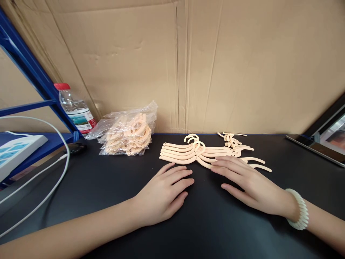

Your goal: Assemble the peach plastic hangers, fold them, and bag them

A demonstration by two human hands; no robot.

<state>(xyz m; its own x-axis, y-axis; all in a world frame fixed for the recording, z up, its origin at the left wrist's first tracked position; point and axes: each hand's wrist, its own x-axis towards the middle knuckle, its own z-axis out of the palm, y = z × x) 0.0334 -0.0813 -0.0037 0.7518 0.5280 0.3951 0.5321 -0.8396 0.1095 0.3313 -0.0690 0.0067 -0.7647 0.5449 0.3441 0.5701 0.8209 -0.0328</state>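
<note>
Several peach-coloured plastic hangers lie side by side on the black table, their hooks bunched at the middle. My left hand rests palm down in front of their left arms, fingers apart, holding nothing. My right hand is stretched over the right end of the hangers, fingertips at or just above the nearest one; whether they touch I cannot tell. It hides part of the pieces behind it. Beyond that hand, loose peach hanger parts and curved pieces lie spread out.
At the back left sits a clear plastic bag full of peach parts. Behind it stands a red-capped bottle against a blue frame. A white cable loops at left. On the right leans a tablet-like device. Cardboard walls the back.
</note>
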